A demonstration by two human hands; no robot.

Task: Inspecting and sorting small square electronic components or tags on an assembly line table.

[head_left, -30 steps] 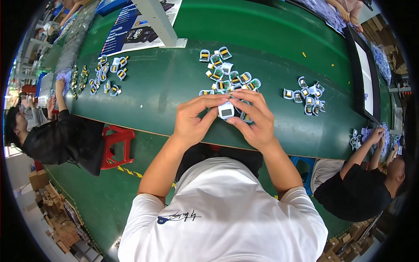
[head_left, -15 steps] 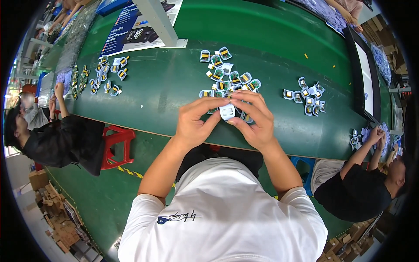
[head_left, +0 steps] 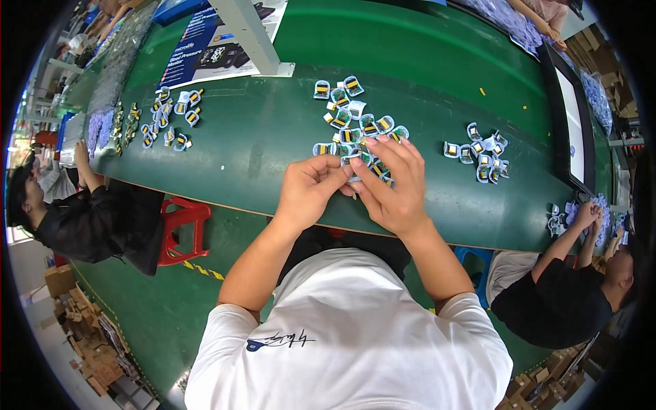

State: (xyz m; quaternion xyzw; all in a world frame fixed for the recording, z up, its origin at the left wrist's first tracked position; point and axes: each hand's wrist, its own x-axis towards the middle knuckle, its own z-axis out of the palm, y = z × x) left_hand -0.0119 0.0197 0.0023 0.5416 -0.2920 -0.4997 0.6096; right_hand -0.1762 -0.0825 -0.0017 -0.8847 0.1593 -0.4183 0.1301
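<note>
My left hand (head_left: 309, 191) is closed, its thumb and forefinger pinching the edge of a small white plastic casing (head_left: 349, 161) near the table's front edge. From the other side my right hand (head_left: 398, 186) grips the same casing, fingers bent over it and thumb below. Much of the casing is hidden by the fingers; its inner side with a circuit board seems to face up. Just beyond my hands lies a loose pile of similar casings (head_left: 367, 125), white shells holding green boards and black-and-yellow parts. Some of these lie right beside my right fingers.
More casings lie in a group on the left (head_left: 164, 117) and another on the right (head_left: 484, 152) of the green table (head_left: 253, 143). A grey metal post (head_left: 251, 37) stands on a printed sheet (head_left: 198, 58). A black-framed panel (head_left: 570, 119) is at right. Co-workers sit at both sides.
The casing has been turned over between my hands; its plain slotted face no longer shows. My right fingers have shifted over it. The co-worker on the left has lowered a hand.
</note>
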